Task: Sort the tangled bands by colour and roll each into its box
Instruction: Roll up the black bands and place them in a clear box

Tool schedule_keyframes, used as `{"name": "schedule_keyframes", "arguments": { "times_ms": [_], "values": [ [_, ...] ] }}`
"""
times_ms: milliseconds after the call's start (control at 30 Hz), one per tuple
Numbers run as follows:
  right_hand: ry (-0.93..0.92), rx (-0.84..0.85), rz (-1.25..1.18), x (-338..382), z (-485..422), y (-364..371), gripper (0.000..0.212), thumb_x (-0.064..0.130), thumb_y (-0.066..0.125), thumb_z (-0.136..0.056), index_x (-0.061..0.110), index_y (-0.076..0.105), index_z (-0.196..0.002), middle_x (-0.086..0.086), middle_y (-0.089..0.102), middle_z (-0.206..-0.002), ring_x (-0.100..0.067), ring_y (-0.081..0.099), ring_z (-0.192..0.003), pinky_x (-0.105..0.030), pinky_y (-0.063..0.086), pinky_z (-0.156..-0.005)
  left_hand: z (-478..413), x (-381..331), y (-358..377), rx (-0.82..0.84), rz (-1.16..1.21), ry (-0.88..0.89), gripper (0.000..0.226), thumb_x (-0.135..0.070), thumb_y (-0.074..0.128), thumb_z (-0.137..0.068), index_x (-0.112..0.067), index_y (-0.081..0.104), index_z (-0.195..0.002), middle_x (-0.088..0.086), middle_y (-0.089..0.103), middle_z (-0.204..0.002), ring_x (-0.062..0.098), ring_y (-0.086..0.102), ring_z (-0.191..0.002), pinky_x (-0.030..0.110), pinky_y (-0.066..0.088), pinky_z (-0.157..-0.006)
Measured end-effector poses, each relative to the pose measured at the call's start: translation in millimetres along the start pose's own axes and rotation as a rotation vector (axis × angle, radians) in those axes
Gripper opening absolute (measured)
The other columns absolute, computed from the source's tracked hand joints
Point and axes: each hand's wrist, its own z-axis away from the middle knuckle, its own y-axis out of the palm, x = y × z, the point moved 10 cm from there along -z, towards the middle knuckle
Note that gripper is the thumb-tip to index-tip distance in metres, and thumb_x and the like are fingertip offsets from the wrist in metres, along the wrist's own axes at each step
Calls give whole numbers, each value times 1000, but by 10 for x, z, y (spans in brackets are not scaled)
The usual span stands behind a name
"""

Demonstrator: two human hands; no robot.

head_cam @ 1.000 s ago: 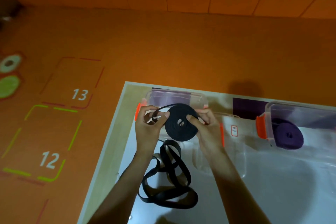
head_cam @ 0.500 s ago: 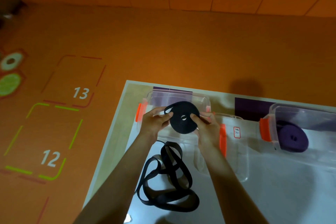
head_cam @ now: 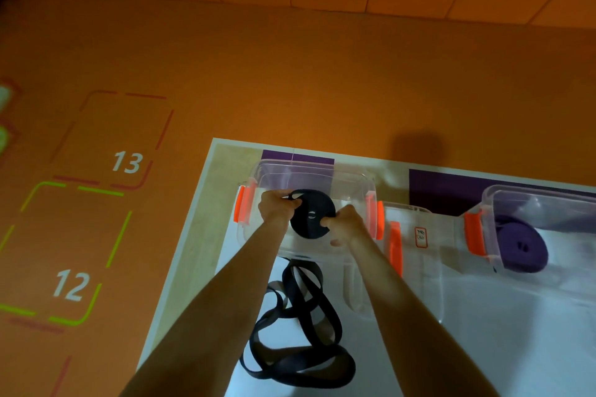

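Observation:
Both hands hold a tightly rolled black band (head_cam: 310, 217) inside the left clear box (head_cam: 322, 171), which has orange clips. My left hand (head_cam: 275, 208) pinches the roll's upper left edge. My right hand (head_cam: 346, 224) grips its lower right edge. A loose tangled black band (head_cam: 296, 332) lies on the white table in front of that box. A rolled purple band (head_cam: 521, 246) rests in the right clear box (head_cam: 545, 200).
A clear lid (head_cam: 416, 255) with an orange clip and a small label lies between the two boxes. The white table (head_cam: 483, 348) has its left edge beside an orange floor marked 12 and 13. Purple cards lie behind the boxes.
The roll was held above the table while its last loop was wound in. Both hands have since moved forward and lowered the finished roll into the left box.

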Motion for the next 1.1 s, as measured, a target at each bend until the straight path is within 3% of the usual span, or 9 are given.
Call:
{"name": "schedule_keyframes", "arguments": {
  "times_ms": [133,467,600,733,833,933,1000,1033,1100],
  "values": [
    [54,61,12,-80,-185,87,23,14,71,-96,5,53,-108,-18,66,-116,-35,71,-108,-44,63,-87,-124,119,118,-14,-57,-36,35,-21,86,-89,-6,74,-119,13,74,-124,31,70,-117,36,52,-106],
    [18,46,184,-96,-368,84,33,22,70,-98,3,58,-123,-13,67,-104,-29,74,-97,-36,62,-79,-286,1,274,-54,-299,103,31,-25,85,-89,-8,64,-104,7,66,-104,24,68,-104,32,53,-100],
    [-180,-78,313,225,-109,-49,22,19,67,-96,6,65,-113,-5,63,-88,-24,63,-84,-23,42,-56,-163,-233,211,71,-465,235,25,-18,77,-95,-2,71,-112,13,72,-110,28,71,-107,24,49,-85],
    [-493,-278,199,419,689,-237,28,19,61,-102,17,69,-128,0,73,-116,-18,71,-101,-34,58,-88,509,-614,-184,103,-491,519,22,-12,67,-99,-11,75,-119,10,76,-115,24,72,-102,20,45,-85],
    [-691,-387,206,164,1346,-252,15,22,58,-103,25,68,-113,13,70,-91,-1,64,-76,-17,52,-69,1154,-621,-617,80,-482,738,20,-11,64,-99,-16,76,-113,4,78,-104,24,72,-91,37,58,-84],
    [-664,-448,227,-425,1571,-100,16,11,58,-102,19,65,-91,1,63,-70,-15,58,-61,-35,52,-58,1607,-273,-1025,30,-438,776,16,-10,64,-99,-19,75,-106,-3,75,-98,20,70,-88,40,58,-78],
    [-545,-409,183,-837,1452,118,17,10,57,-103,17,67,-90,-5,67,-78,-23,64,-69,-43,58,-66,1758,56,-1173,14,-423,738,16,-11,64,-100,-21,76,-106,-6,76,-101,17,70,-89,34,57,-79],
    [-483,-390,167,-969,1373,223,12,13,59,-103,16,71,-103,-6,72,-94,-24,69,-84,-40,60,-78,1794,227,-1204,17,-424,705,17,-13,64,-101,-22,76,-107,-6,76,-103,17,70,-90,31,56,-79],
    [-392,-343,173,-1071,1183,418,35,23,64,-102,13,63,-136,-6,68,-133,-26,64,-122,-33,49,-102,1830,545,-1186,60,-461,646,18,-17,61,-103,-24,76,-108,-5,76,-108,18,69,-93,29,53,-81]
  ]
}}
